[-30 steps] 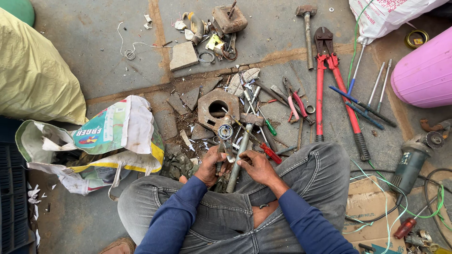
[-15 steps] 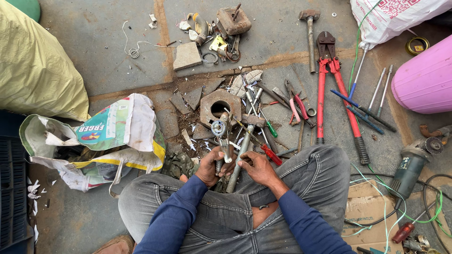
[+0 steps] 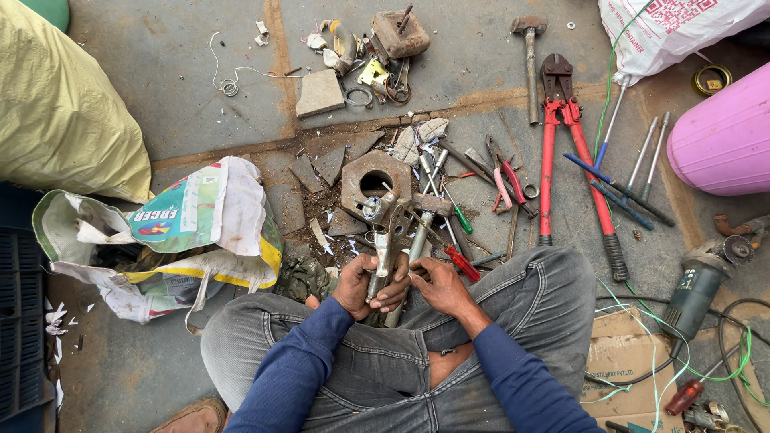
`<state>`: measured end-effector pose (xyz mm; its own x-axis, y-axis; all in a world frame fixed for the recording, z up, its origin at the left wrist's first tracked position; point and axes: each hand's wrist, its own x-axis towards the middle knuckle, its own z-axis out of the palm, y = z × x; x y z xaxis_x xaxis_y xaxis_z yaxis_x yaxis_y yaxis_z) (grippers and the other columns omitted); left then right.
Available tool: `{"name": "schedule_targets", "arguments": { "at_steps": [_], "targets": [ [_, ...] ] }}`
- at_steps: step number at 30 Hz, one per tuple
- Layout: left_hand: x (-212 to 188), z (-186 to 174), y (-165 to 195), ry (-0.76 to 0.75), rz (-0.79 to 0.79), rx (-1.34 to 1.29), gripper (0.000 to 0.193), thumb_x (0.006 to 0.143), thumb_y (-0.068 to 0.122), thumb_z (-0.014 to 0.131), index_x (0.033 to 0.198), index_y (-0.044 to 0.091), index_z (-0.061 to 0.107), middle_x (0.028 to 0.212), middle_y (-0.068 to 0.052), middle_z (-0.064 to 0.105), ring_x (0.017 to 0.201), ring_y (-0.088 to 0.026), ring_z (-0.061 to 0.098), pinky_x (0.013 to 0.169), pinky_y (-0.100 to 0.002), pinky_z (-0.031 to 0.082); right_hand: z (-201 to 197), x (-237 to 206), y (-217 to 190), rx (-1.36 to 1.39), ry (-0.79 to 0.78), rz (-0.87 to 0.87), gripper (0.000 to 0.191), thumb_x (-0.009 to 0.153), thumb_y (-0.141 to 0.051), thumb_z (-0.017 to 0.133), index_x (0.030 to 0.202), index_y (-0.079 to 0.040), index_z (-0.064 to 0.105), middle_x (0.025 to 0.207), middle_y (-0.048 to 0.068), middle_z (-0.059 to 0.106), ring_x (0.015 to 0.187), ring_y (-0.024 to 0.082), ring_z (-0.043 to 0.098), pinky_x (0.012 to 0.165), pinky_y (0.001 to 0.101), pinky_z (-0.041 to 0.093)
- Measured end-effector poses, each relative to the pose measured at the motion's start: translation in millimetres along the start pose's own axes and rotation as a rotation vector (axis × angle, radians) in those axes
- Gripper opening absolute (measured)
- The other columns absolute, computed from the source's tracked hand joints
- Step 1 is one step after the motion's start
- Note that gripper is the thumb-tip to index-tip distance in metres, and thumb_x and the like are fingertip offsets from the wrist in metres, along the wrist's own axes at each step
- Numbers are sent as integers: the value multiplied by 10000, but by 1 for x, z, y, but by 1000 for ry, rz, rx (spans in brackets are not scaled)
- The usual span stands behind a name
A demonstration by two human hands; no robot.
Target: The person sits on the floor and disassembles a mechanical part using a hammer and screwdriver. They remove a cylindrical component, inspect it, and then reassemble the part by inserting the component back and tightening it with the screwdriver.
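down low, between the knees of a person sitting cross-legged on the concrete floor (image 3: 160,80), the left hand (image 3: 358,282) is wrapped tight around a metal tap fitting (image 3: 383,240), a silvery tube that stands nearly upright with a round head at its top. just beside it the right hand (image 3: 437,285) has its fingers curled against the lower end of the same fitting, so both hands sit together on it, touching one another. right behind the fitting lies a rusty octagonal block (image 3: 373,178) with a round hole, among broken stone chips and loose screwdrivers. farther right, well apart, red bolt cutters (image 3: 561,152) lie lengthways, with a hammer (image 3: 529,56) above them and an angle grinder (image 3: 696,289) near the right knee. to the left sits a crumpled printed sack (image 3: 192,224) and beyond it a yellow bag (image 3: 64,112); a pink drum (image 3: 722,136) shows at the right edge
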<state>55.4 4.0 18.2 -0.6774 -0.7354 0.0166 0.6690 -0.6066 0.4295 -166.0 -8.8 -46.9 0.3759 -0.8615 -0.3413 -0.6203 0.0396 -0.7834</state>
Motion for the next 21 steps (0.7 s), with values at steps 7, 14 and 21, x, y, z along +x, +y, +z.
{"name": "schedule_targets", "arguments": {
  "at_steps": [7, 14, 21],
  "targets": [
    [0, -3, -2, 34, 22, 68, 426, 992, 467, 449, 906, 55, 518, 578, 12, 449, 423, -81, 390, 448, -257, 363, 3, 1, 0, -13, -13, 11, 283, 957, -220, 677, 1147, -11, 697, 1047, 117, 740, 939, 219, 749, 813, 351, 632],
    [0, -9, -3, 115, 40, 97, 414, 987, 459, 451, 895, 61, 517, 570, 18, 445, 420, -81, 386, 456, -260, 372, 0, 2, -1, -27, -6, 6, 356, 938, -286, 708, 1159, -7, 696, 1052, 125, 748, 943, 228, 751, 818, 360, 626],
    [1, -2, 0, 79, 34, 76, 409, 988, 455, 449, 889, 63, 509, 587, 14, 443, 421, -77, 378, 456, -260, 368, -5, -1, -6, -17, -17, 25, 382, 941, -311, 696, 1170, -6, 686, 1062, 136, 746, 954, 240, 755, 819, 370, 627]
  ]
}}
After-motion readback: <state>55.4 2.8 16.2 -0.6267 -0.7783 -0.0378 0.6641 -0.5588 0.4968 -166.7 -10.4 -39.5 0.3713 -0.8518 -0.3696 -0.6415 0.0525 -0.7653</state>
